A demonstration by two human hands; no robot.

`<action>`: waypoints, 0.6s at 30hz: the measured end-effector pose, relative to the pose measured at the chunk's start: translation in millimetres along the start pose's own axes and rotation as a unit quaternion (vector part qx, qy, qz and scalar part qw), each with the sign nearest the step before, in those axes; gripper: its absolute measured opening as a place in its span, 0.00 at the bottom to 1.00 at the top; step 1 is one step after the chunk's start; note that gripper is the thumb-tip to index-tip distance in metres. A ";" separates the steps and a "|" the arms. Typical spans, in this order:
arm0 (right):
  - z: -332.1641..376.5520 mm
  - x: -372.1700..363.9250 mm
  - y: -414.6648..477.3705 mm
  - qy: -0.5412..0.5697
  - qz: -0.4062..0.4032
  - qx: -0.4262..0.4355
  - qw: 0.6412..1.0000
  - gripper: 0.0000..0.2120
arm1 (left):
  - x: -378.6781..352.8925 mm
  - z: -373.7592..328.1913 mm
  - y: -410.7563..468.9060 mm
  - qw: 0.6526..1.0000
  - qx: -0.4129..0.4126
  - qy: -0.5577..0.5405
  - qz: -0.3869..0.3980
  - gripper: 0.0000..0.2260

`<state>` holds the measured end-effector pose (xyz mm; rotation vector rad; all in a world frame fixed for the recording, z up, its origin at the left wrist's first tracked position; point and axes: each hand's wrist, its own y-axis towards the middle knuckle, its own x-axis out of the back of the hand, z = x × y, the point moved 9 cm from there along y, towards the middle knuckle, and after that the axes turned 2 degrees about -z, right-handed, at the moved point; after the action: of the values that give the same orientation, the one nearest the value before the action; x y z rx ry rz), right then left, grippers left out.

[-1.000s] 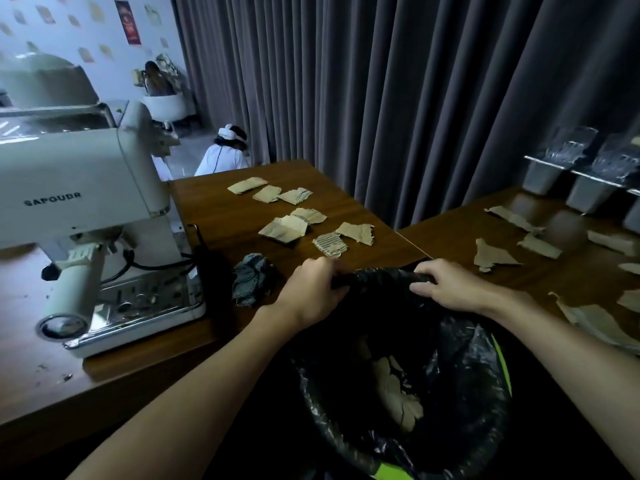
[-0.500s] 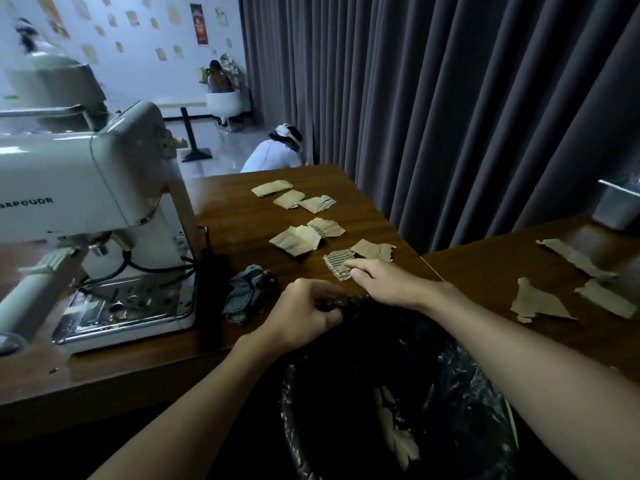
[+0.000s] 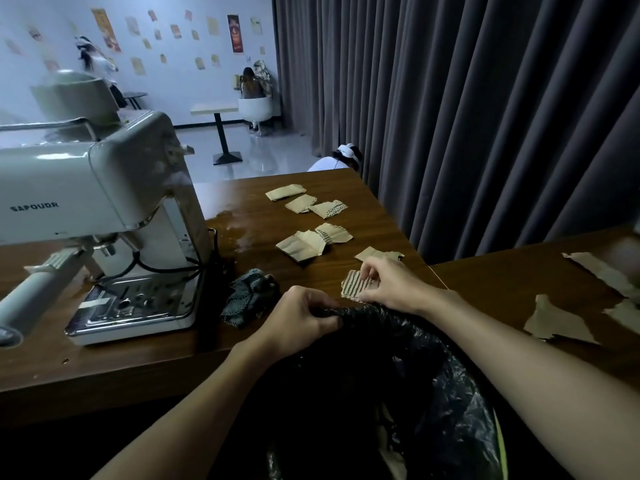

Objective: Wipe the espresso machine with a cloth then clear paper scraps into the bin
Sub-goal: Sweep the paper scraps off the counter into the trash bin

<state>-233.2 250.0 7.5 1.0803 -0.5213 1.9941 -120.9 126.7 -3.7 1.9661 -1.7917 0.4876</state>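
Your right hand (image 3: 391, 285) curls over a ridged tan cardboard scrap (image 3: 355, 288) at the near edge of the brown wooden bench (image 3: 263, 223). The fingertips bend down onto it and the thumb tucks under its near side, a pinch rather than a flat press, just beyond the mouth of the bin. Your left hand (image 3: 304, 320) is clenched on the bunched rim of the black plastic bin liner (image 3: 433, 368), holding it up against the bench edge. The wiping half of the job looks finished: the crumpled dark teal cloth (image 3: 251, 296) lies let go on the bench, just beside the base of the cream espresso machine (image 3: 104, 202), and neither hand is near it. Clearing is under way but far from over. A few pale pieces (image 3: 391, 441) already show deep inside the liner, yet flat tan paper scraps (image 3: 301, 245) lie in a loose line across the bench beyond your right hand. More torn brown pieces (image 3: 557, 322) sit well apart on the neighbouring bench (image 3: 502, 282) to your right. The pinched scrap appears not yet lifted clear of the wood, so judge it the next one bound for the bin, with most of the litter yet to follow.
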 end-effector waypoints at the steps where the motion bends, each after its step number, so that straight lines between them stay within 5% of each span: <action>1: -2.4 1.7 0.0 0.017 -0.005 -0.012 1.000 0.17 | -0.9 1.7 1.1 1.000 0.003 -0.016 0.000 0.02; 4: -6.2 13.3 -4.7 0.135 -0.034 -0.032 0.990 0.22 | -3.5 5.3 3.5 0.999 0.005 -0.042 0.007 0.03; 7: -3.4 32.1 -18.7 0.237 -0.050 -0.036 0.970 0.15 | -4.9 7.4 4.1 0.997 0.008 -0.071 0.011 0.03; 10: -1.0 28.7 -36.9 0.364 0.076 -0.049 0.927 0.12 | -5.3 6.3 3.8 0.996 0.003 -0.088 0.019 0.04; 12: -0.6 22.0 -47.5 0.298 0.143 -0.040 0.943 0.12 | -6.4 5.2 4.2 0.995 0.002 -0.095 0.029 0.04; 16: -16.7 44.7 -34.5 0.196 -0.070 -0.041 0.977 0.15 | -5.1 6.0 5.7 0.996 0.002 -0.082 0.019 0.03; 18: -19.2 36.6 -28.0 0.130 -0.060 -0.038 0.989 0.21 | -5.2 6.9 5.2 0.996 0.003 -0.082 0.021 0.02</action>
<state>-232.4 295.9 27.1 0.7723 -0.3805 1.9561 -126.9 127.1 -11.9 2.0272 -1.9357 0.3544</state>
